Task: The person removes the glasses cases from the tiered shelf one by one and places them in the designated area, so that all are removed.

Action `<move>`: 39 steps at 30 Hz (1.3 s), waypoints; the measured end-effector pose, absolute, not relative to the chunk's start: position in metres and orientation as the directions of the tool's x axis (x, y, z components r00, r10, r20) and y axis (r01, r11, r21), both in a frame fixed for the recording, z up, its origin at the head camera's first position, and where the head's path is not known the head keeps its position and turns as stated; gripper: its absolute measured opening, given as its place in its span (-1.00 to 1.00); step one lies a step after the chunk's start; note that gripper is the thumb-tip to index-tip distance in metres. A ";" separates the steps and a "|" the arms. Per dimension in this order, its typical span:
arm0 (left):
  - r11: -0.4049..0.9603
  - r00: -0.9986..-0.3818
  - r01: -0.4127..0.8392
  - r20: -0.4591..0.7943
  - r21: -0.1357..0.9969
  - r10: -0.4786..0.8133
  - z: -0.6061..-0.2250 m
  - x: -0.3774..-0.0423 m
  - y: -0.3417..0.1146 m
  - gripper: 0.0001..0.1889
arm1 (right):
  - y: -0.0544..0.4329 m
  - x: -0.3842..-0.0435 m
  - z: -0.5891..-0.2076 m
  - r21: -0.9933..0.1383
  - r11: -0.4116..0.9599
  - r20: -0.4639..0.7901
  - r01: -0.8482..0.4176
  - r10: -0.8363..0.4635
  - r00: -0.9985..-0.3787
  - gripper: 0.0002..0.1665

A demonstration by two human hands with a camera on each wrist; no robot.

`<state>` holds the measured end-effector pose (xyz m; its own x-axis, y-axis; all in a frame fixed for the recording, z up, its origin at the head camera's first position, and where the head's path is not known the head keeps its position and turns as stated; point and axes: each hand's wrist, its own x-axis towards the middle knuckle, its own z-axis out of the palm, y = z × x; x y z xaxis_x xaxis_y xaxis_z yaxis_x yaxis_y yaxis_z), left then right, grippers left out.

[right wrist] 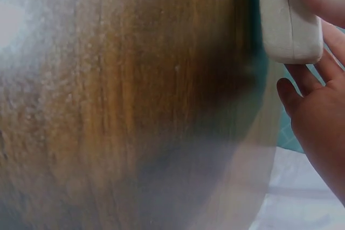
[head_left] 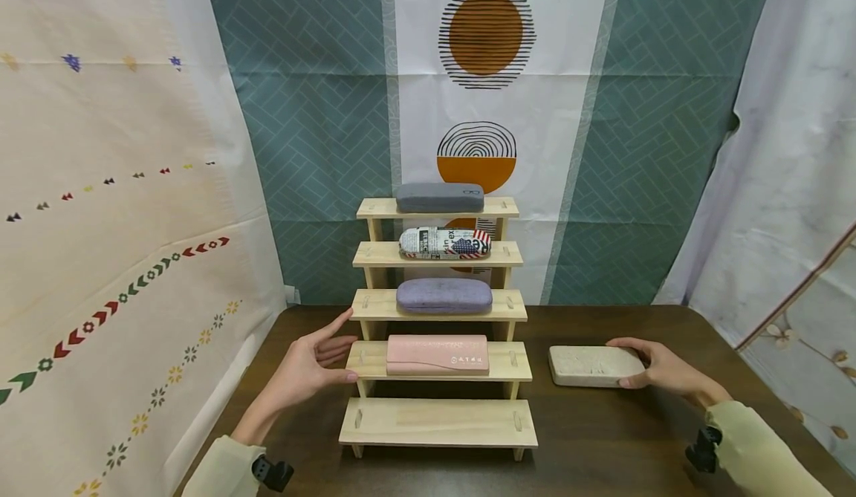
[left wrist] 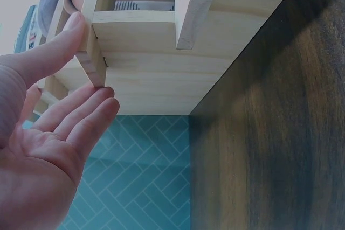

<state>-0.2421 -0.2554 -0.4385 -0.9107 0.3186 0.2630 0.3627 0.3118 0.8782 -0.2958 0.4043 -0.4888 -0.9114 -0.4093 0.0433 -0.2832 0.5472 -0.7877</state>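
A stepped wooden stand (head_left: 438,423) rises in the middle of the table. My left hand (head_left: 310,363) touches its left side, fingers nearly straight; in the left wrist view the thumb (left wrist: 67,39) lies against a shelf end and the fingertips reach its lower corner. My right hand (head_left: 658,367) holds an off-white glasses case (head_left: 591,367) by its right end, thumb at the near side and fingers at the far side. That case (right wrist: 291,20) is close over the table, right of the stand. On the stand's second step from the bottom lies a pink glasses case (head_left: 435,352).
Higher steps carry a purple glasses case (head_left: 443,295), a newspaper-print case (head_left: 444,243) and a grey-blue case (head_left: 439,197). The bottom step is bare wood. Around the dark wooden table (head_left: 602,445) hang patterned cloths, a teal-and-white one (head_left: 321,148) behind.
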 end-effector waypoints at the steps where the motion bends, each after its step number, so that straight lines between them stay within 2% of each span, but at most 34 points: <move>1: 0.307 -0.911 0.361 0.263 0.880 0.318 -0.439 -0.242 -0.255 0.12 | 0.405 -0.296 -0.489 -0.789 0.549 0.033 -0.274 -0.408 -0.912 -0.14; 14: 0.308 -0.911 0.360 0.260 0.881 0.321 -0.438 -0.242 -0.255 0.11 | 0.408 -0.300 -0.496 -0.777 0.553 0.055 -0.301 -0.417 -0.907 -0.12; 26: 0.299 -0.915 0.350 0.255 0.888 0.312 -0.438 -0.241 -0.256 0.12 | 0.414 -0.298 -0.497 -0.754 0.539 0.148 -0.375 -0.416 -0.897 -0.14; 39: 0.307 -0.907 0.373 0.273 0.876 0.322 -0.440 -0.243 -0.257 0.11 | 0.413 -0.305 -0.496 -0.740 0.604 0.078 -0.295 -0.358 -0.931 -0.11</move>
